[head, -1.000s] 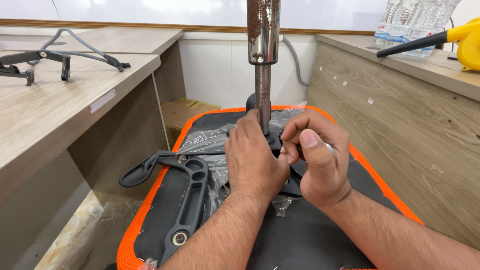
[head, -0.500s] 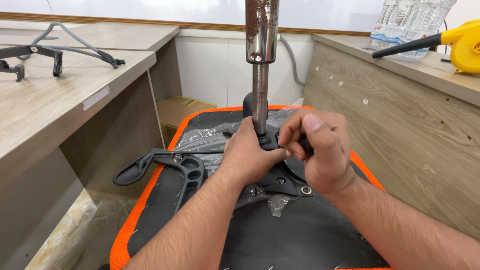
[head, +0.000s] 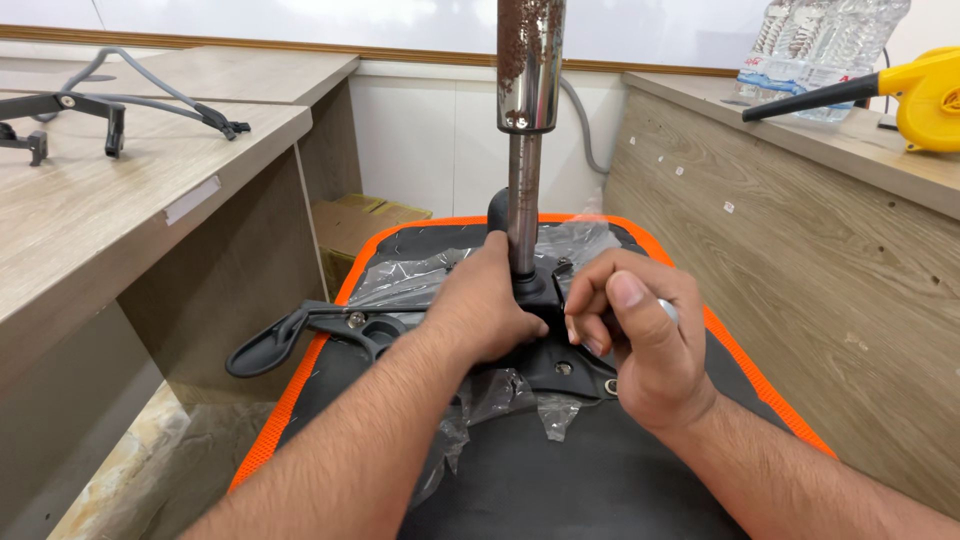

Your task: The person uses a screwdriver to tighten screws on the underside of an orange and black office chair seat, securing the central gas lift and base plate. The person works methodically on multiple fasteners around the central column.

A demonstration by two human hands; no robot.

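An upturned chair seat [head: 560, 480], black with an orange rim, lies in front of me. A rusty chrome gas cylinder [head: 527, 120] stands upright in the black metal mechanism plate [head: 545, 350] bolted to it. My left hand [head: 482, 312] presses down on the plate at the foot of the cylinder. My right hand [head: 635, 335] is closed around a small silvery tool [head: 667, 309] just right of the cylinder, above a bolt [head: 564, 368]. A black lever handle [head: 300, 335] sticks out to the left.
Torn clear plastic wrap [head: 500, 400] lies around the plate. A wooden desk [head: 120, 220] with black chair parts [head: 70, 115] stands on the left. On the right, a wooden counter [head: 800, 240] carries a yellow blower [head: 915, 95] and water bottles [head: 820, 50]. A cardboard box [head: 360, 225] sits behind.
My right hand has lifted slightly and drawn back to the right of the cylinder. My left hand stays pressed on the plate. The view has shifted a little.
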